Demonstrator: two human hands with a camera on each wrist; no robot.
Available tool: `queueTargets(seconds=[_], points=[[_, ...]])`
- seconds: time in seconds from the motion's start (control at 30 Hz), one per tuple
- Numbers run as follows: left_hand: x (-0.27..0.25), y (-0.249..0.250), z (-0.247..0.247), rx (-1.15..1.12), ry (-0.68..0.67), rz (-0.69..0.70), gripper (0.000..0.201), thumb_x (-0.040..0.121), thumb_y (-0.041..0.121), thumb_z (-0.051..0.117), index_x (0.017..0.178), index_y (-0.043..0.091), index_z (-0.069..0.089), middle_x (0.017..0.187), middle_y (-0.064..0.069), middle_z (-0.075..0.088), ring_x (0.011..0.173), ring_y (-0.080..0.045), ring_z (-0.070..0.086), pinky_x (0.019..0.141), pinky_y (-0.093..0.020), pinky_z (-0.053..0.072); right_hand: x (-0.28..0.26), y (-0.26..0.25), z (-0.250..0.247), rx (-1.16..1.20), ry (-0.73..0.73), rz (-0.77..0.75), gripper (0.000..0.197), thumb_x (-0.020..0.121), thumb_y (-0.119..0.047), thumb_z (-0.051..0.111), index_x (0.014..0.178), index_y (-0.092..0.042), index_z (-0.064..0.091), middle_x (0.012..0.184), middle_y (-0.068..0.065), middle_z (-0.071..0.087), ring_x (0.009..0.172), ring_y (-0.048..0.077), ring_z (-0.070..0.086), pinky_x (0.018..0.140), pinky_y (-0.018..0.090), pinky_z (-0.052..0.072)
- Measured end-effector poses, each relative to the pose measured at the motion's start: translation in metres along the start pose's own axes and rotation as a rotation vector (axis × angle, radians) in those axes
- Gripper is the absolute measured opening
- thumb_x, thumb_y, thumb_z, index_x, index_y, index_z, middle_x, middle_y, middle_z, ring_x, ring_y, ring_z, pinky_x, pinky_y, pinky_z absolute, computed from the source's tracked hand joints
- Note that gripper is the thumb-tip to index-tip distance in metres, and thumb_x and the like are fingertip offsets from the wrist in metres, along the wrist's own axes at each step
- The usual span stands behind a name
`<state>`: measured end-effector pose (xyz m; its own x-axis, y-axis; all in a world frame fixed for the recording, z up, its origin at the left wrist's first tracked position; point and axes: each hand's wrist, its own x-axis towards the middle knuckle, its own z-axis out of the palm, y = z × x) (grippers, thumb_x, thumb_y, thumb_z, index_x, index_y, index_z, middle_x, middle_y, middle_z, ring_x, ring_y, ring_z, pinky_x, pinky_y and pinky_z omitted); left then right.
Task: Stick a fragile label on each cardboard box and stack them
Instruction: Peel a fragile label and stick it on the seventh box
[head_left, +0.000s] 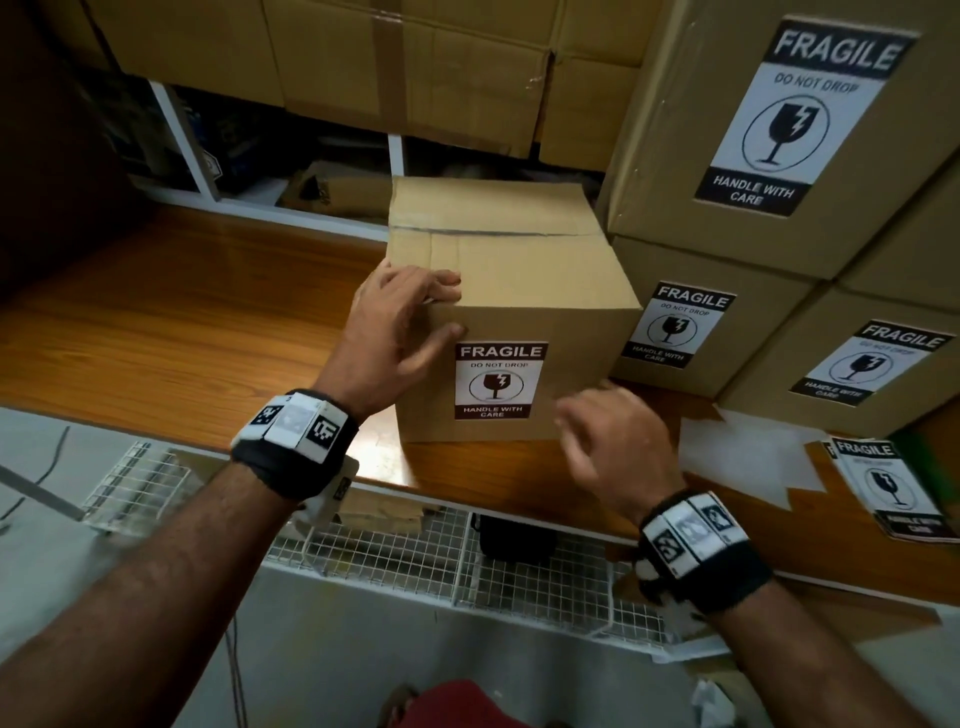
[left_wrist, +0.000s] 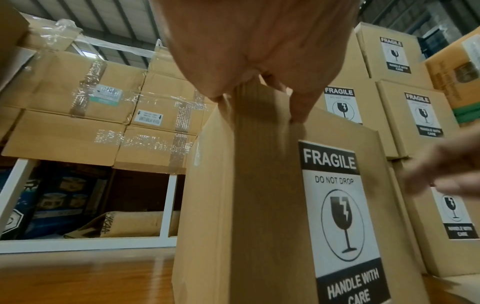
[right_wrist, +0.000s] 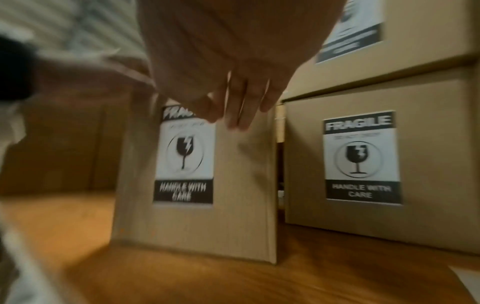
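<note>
A sealed cardboard box (head_left: 509, 280) stands on the wooden table (head_left: 182, 322), a fragile label (head_left: 500, 380) stuck flat on its front face. My left hand (head_left: 441, 312) grips the box's top front-left corner, fingers over the top edge and thumb on the front. In the left wrist view the thumb (left_wrist: 298, 102) presses just above the label (left_wrist: 340, 216). My right hand (head_left: 597, 426) hovers before the box's lower right, fingers relaxed and holding nothing. In the blurred right wrist view its fingers (right_wrist: 241, 107) are straight, close to the label (right_wrist: 184, 160).
Labelled boxes (head_left: 769, 130) are stacked at the right, right beside this box. Loose fragile labels (head_left: 893, 488) and white backing paper (head_left: 748, 457) lie on the table's right. Large taped cartons (head_left: 405, 78) sit on a shelf behind. Wire baskets (head_left: 395, 551) hang below the table's front edge.
</note>
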<state>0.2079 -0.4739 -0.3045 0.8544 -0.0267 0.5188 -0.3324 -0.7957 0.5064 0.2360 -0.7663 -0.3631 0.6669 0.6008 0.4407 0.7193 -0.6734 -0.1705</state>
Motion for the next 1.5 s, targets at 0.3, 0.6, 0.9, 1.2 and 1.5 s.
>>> queueTargets(seconds=[0.3, 0.6, 0.9, 1.2, 1.5], points=[[-0.029, -0.002, 0.003, -0.003, 0.034, -0.355, 0.128, 0.071, 0.02, 0.092, 0.162, 0.034, 0.003, 0.159, -0.01, 0.035, 0.14, -0.024, 0.043, 0.109, -0.042, 0.043, 0.052, 0.012, -0.035, 0.204, 0.144, 0.381, 0.091, 0.088, -0.031, 0.081, 0.16, -0.04, 0.027, 0.138, 0.005, 0.049, 0.099, 0.019, 0.063, 0.077, 0.037, 0.062], [0.007, -0.074, -0.038, 0.14, 0.066, -0.315, 0.085, 0.083, 0.002, 0.078, 0.151, 0.03, 0.037, 0.143, -0.011, 0.053, 0.122, -0.034, 0.06, 0.092, -0.055, 0.059, 0.107, -0.038, -0.002, 0.126, 0.21, 0.393, 0.067, 0.09, -0.024, 0.08, 0.15, -0.031, 0.051, 0.121, -0.004, 0.049, 0.086, 0.006, 0.051, 0.073, 0.008, 0.042], [0.09, -0.097, -0.012, 0.137, -0.025, -0.279, 0.069, 0.093, 0.011, 0.07, 0.152, 0.027, 0.037, 0.15, -0.012, 0.05, 0.128, -0.032, 0.058, 0.099, -0.05, 0.057, 0.164, -0.003, 0.002, -0.373, 0.258, 0.388, 0.07, 0.059, -0.016, 0.1, 0.125, -0.02, 0.074, 0.119, 0.009, 0.054, 0.101, 0.024, 0.055, 0.078, 0.038, 0.059], [0.138, -0.101, 0.017, 0.114, -0.095, -0.219, 0.064, 0.092, 0.011, 0.072, 0.145, 0.025, 0.04, 0.147, -0.009, 0.051, 0.122, -0.026, 0.062, 0.093, -0.04, 0.058, 0.177, 0.038, -0.024, -0.718, 0.048, 0.337, 0.07, 0.084, -0.042, 0.077, 0.144, -0.013, 0.056, 0.166, 0.024, 0.026, 0.155, 0.038, 0.024, 0.124, 0.06, 0.005], [0.157, -0.11, 0.021, 0.096, -0.131, -0.219, 0.065, 0.09, 0.009, 0.074, 0.141, 0.029, 0.039, 0.144, -0.007, 0.053, 0.118, -0.022, 0.063, 0.093, -0.04, 0.059, 0.175, 0.054, -0.019, -0.721, 0.053, 0.293, 0.07, 0.079, -0.04, 0.084, 0.137, -0.008, 0.062, 0.163, 0.022, 0.034, 0.152, 0.037, 0.028, 0.123, 0.057, 0.017]])
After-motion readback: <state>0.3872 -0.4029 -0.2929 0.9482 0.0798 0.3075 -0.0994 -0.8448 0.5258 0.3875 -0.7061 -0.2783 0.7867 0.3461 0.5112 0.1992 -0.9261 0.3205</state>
